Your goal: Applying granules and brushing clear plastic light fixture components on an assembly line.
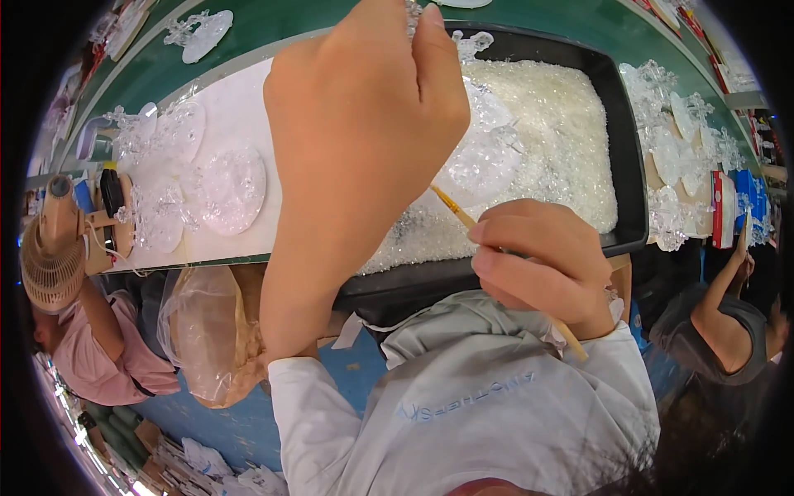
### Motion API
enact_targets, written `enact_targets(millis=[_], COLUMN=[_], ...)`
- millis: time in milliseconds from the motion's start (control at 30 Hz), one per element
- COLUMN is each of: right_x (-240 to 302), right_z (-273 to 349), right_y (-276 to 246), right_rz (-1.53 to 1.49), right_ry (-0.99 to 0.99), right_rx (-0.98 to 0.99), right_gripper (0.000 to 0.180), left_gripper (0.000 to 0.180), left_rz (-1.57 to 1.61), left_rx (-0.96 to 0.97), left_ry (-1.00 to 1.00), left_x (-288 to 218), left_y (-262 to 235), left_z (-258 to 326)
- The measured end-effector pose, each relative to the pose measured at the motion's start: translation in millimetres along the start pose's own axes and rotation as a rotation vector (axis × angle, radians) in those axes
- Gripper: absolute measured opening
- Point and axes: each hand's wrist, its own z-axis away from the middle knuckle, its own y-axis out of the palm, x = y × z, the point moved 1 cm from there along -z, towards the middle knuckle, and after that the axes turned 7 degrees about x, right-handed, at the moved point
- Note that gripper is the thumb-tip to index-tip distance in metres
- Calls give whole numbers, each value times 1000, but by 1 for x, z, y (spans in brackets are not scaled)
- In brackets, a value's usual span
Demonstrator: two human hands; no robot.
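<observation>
Close to the camera, my left hand [364,99] is raised over the tray's left part. Its thumb and fingers pinch a clear, shiny piece [412,11], mostly hidden by the hand and the picture's upper edge. Lower and to the right, my right hand [538,260] grips a thin paintbrush [451,204] like a pen, its tip pointing up and left. Beneath both hands lies a black tray [633,165] filled with glittery clear granules [571,140]. A clear round ornament [480,169] rests on the granules, partly covered by my left hand.
Several clear disc-shaped ornaments [235,190] lie on the white surface to the left. More stand in a cluster [682,140] right of the tray. A small fan [54,256] is at far left, above a plastic bag [207,331]. People sit at the left [116,347] and right [715,322].
</observation>
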Motion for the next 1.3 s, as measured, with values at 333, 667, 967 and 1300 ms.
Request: enact_targets(millis=[333, 667, 967, 1300], right_x=[-3, 1, -56, -333], right_z=[-7, -7, -84, -77], right_y=[7, -21, -158, -209], right_rz=[-31, -72, 340, 752], right_ry=[65, -98, 446, 665], right_rx=[19, -104, 20, 603], right_gripper=[22, 20, 15, 33], left_gripper=[17, 19, 20, 36], left_rz=[-122, -57, -386, -134], left_rx=[1, -14, 84, 314], left_ry=[26, 72, 279, -81], left_x=[17, 9, 82, 164], left_y=[6, 13, 58, 128], left_z=[2, -10, -173, -202])
